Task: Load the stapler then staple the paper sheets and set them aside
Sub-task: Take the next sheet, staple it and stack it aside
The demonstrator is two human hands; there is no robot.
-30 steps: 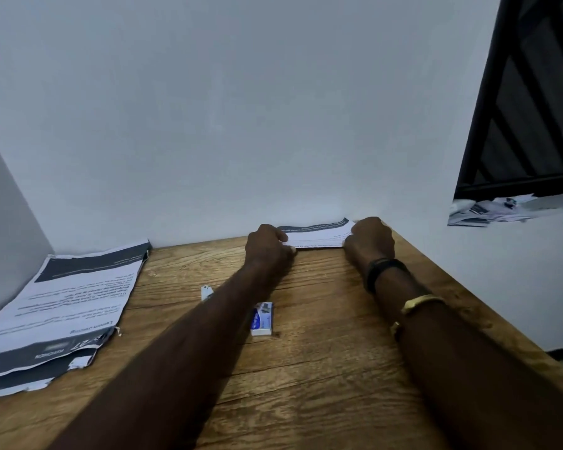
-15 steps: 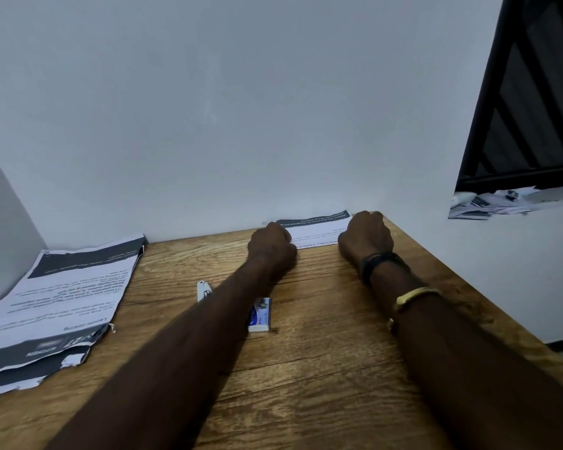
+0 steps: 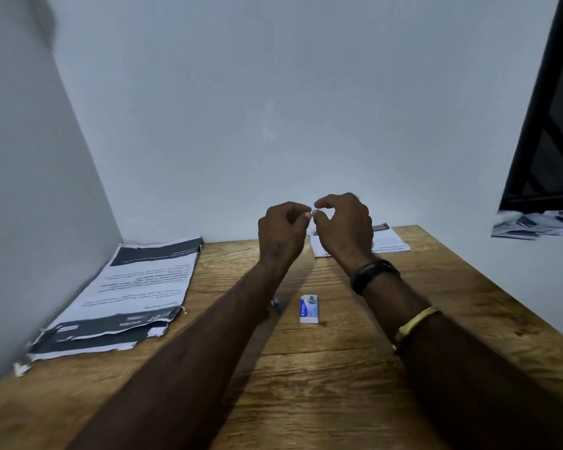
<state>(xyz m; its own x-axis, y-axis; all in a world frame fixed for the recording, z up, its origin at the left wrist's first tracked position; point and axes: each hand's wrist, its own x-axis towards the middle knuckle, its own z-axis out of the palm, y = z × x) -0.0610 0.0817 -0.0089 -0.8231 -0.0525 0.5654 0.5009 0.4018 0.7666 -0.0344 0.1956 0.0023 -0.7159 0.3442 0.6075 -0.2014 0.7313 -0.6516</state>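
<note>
**Surface**: wooden, viewed from its 6 o'clock edge. Both forearms reach across it toward 12 o'clock.

**Centre:** the staple box lies flat and nothing touches it. I judge it light, stiff card, best taken by its long sides. The strips inside are likely brittle and would snap under a hard squeeze. Just beside it at 9 o'clock a small grey item shows past the left forearm. It is possibly the stapler, but too much of it is hidden to confirm.

**9 o'clock:** a paper stack with ragged, dog-eared edges lies by the side wall.

**Beyond centre, above the surface:**
- Left grip: the fingers are curled in and the thumb tip meets the forefinger tip. Whether anything small is pinched there I cannot tell.
- Right grip: the fingers are arched, with thumb and forefinger apart in a C, and nothing is seen in it. Its fingertips nearly meet those of the left.
- Neither grip touches surface or paper.

**1 o'clock, far edge at the back wall:** the paper sheets lie flat, partly behind the right grip. I judge them light and limp, and apt to slide sheet on sheet. They should be squared first, then pinched through the whole set at one corner — that keeps the layers from creeping under the stapler.
</note>
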